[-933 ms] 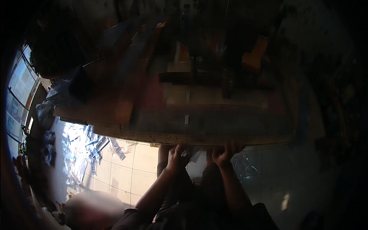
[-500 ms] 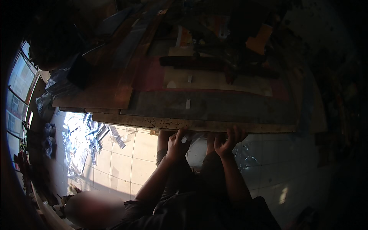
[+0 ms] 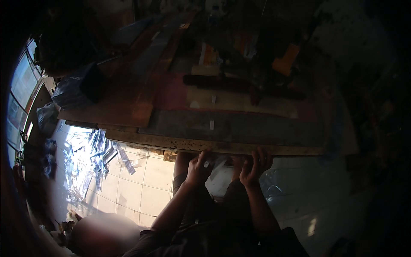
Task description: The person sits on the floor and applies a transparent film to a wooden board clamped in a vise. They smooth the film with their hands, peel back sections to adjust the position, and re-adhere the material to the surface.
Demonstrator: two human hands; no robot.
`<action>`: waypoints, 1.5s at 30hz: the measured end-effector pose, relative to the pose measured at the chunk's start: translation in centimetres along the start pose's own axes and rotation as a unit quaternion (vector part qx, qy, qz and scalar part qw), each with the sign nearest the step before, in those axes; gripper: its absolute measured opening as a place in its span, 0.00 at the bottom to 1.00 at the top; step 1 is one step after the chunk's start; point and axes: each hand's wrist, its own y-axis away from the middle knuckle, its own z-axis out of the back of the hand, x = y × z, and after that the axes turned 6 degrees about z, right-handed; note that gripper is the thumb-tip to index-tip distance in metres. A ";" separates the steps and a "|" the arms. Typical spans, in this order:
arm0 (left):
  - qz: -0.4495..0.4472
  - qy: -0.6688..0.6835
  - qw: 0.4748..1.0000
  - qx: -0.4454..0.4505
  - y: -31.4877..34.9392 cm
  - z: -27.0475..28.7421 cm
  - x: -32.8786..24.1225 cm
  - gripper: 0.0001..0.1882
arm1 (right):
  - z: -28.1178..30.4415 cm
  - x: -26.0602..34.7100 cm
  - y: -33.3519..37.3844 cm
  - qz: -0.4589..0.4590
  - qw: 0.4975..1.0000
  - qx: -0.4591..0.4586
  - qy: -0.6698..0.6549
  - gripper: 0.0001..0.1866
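My left hand (image 3: 198, 171) is at the front edge of the worktable (image 3: 171, 143), its fingers curled and its fingertips by the rim. Whatever those fingers may hold is hidden in shade. To its right, my right hand (image 3: 255, 166) hooks its fingers onto the same edge, with the thumb lower down. Something pale and filmy (image 3: 219, 162) shows between the two hands, too dim to name. On the dark grey tabletop beyond lies a small pale strip (image 3: 211, 125). A second small strip (image 3: 213, 99) lies farther back on a tan panel (image 3: 244, 102).
A dark bar (image 3: 218, 81) of what looks like a machine spans the back of the table. Brown sheets (image 3: 113, 107) cover the table's left side. Shiny loose strips (image 3: 96, 158) are heaped on the tiled floor at left. My legs are under the table edge.
The view has shifted, so the table sits slightly lower in the picture. Both hands stay at its front edge. My right hand's fingers are closer together.
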 end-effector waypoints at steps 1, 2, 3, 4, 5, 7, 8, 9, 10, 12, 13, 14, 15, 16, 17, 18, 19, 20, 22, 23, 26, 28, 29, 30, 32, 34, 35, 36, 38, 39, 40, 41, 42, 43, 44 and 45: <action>0.006 0.004 1.000 0.005 0.0 0.1 -0.1 0.34 | 1.1 0.3 -0.6 -0.007 1.000 0.019 0.005 0.19; 0.003 0.013 1.000 0.008 -0.2 0.1 -0.2 0.34 | 2.3 0.5 -1.4 -0.014 0.999 0.037 0.011 0.18; 0.000 0.022 1.000 0.010 -0.2 0.2 -0.3 0.34 | 3.2 0.6 -2.4 -0.021 0.998 0.060 -0.004 0.17; -0.002 0.032 0.999 0.012 -0.2 0.2 -0.3 0.35 | 4.1 0.6 -3.6 -0.028 0.996 0.083 -0.019 0.16; -0.002 0.035 0.999 0.012 -0.2 0.1 -0.3 0.35 | 5.1 0.7 -5.2 -0.034 0.993 0.105 -0.034 0.16; 0.001 0.038 0.999 0.014 -0.1 0.2 -0.3 0.35 | 5.8 1.3 -9.2 -0.019 0.988 0.149 -0.039 0.17; -0.004 0.044 0.999 0.012 -0.3 0.1 -0.5 0.35 | 5.4 1.1 -10.8 -0.002 0.984 0.169 -0.048 0.17; -0.008 0.046 0.999 0.009 -0.3 0.1 -0.5 0.35 | 4.8 0.8 -12.3 0.014 0.980 0.188 -0.061 0.17; -0.011 0.048 0.999 0.005 -0.4 0.1 -0.5 0.35 | 3.6 0.7 -13.7 0.011 0.978 0.183 -0.096 0.18; -0.010 0.030 0.999 0.002 -0.2 0.1 -0.1 0.35 | 0.4 0.1 -16.1 0.008 0.971 0.173 -0.165 0.19; -0.010 0.019 1.000 0.000 -0.1 0.1 0.2 0.34 | -1.4 -0.7 -16.8 0.031 0.972 0.183 -0.143 0.21; -0.015 0.018 1.000 0.001 -0.1 0.2 0.0 0.35 | -3.2 -1.6 -17.3 0.052 0.973 0.193 -0.117 0.22; -0.019 0.016 1.000 -0.001 -0.2 0.4 -0.2 0.35 | -5.3 -2.6 -17.8 0.074 0.972 0.202 -0.093 0.24; -0.024 0.014 1.000 -0.001 -0.3 0.4 -0.4 0.35 | -7.5 -3.9 -18.3 0.076 0.970 0.213 -0.085 0.26; -0.043 0.010 0.999 -0.002 -0.4 0.5 -0.3 0.36 | -9.8 -5.3 -18.7 0.077 0.968 0.224 -0.079 0.28; -0.063 0.008 0.998 -0.002 -0.6 0.3 -0.1 0.38 | -11.8 -6.8 -19.1 0.078 0.966 0.237 -0.070 0.31; -0.084 0.006 0.996 0.000 -0.8 0.1 -0.1 0.40 | -13.7 -8.4 -19.6 0.049 0.961 0.259 -0.079 0.31; -0.080 0.003 0.997 0.009 -0.8 -0.2 -0.2 0.39 | -15.3 -10.2 -20.0 0.019 0.956 0.281 -0.085 0.32; -0.065 -0.016 0.998 0.020 -0.8 0.0 0.1 0.39 | -16.8 -10.2 -21.5 -0.035 0.938 0.324 -0.121 0.32; -0.064 -0.025 0.998 0.011 -0.7 0.4 0.2 0.38 | -17.3 -9.6 -22.0 -0.062 0.925 0.346 -0.147 0.32; -0.066 -0.034 0.997 -0.004 -0.5 0.8 0.4 0.38 | -18.5 -8.4 -22.2 -0.059 0.930 0.327 -0.158 0.28; -0.076 -0.013 0.997 0.002 -0.7 0.0 0.2 0.37 | -19.3 -10.7 -20.9 0.008 0.950 0.302 -0.080 0.26; -0.075 -0.011 0.997 0.006 -0.7 -0.2 0.2 0.37 | -19.5 -11.4 -20.4 0.067 0.952 0.297 -0.018 0.24; -0.075 -0.008 0.997 0.011 -0.8 -0.4 0.0 0.37 | -19.5 -12.2 -20.0 0.125 0.948 0.290 0.045 0.23; -0.065 -0.013 0.998 0.009 -0.5 0.1 0.4 0.36 | -18.4 -10.4 -20.3 -0.046 0.936 0.310 -0.163 0.21; -0.065 -0.005 0.998 0.008 -0.6 0.4 0.0 0.36 | -15.9 -8.8 -21.0 -0.091 0.909 0.313 -0.260 0.19; -0.067 -0.010 0.998 0.002 -0.8 0.1 0.0 0.36 | -14.8 -9.2 -20.7 -0.052 0.914 0.312 -0.256 0.18; -0.065 -0.017 0.998 -0.003 -0.7 -0.1 0.1 0.37 | -13.7 -9.1 -20.4 -0.013 0.915 0.313 -0.254 0.17; -0.047 -0.004 0.999 0.000 -0.5 -0.3 0.3 0.36 | -11.7 -7.4 -19.5 0.054 0.951 0.250 -0.174 0.17; -0.031 0.016 0.999 0.008 -0.3 -0.4 0.5 0.35 | -10.3 -6.3 -19.3 0.087 0.963 0.217 -0.133 0.17; -0.015 0.037 0.999 0.015 -0.2 -0.5 0.5 0.34 | -8.8 -5.3 -19.2 0.076 0.965 0.209 -0.140 0.17; -0.020 0.036 0.999 0.014 -0.3 -0.5 0.5 0.33 | -7.4 -4.3 -19.1 0.064 0.966 0.202 -0.149 0.17; -0.023 0.034 0.999 0.011 -0.3 -0.4 0.5 0.33 | -6.2 -3.4 -18.9 0.053 0.966 0.194 -0.160 0.17; -0.026 0.032 0.999 0.007 -0.3 -0.3 0.5 0.33 | -5.2 -2.8 -18.3 0.043 0.964 0.209 -0.161 0.18; -0.026 0.035 0.999 0.009 -0.3 -0.4 0.4 0.34 | -4.0 -2.4 -17.5 0.032 0.961 0.223 -0.158 0.18; -0.023 0.037 0.999 0.009 -0.2 -0.4 0.5 0.34 | -3.2 -2.0 -17.0 0.022 0.958 0.238 -0.157 0.19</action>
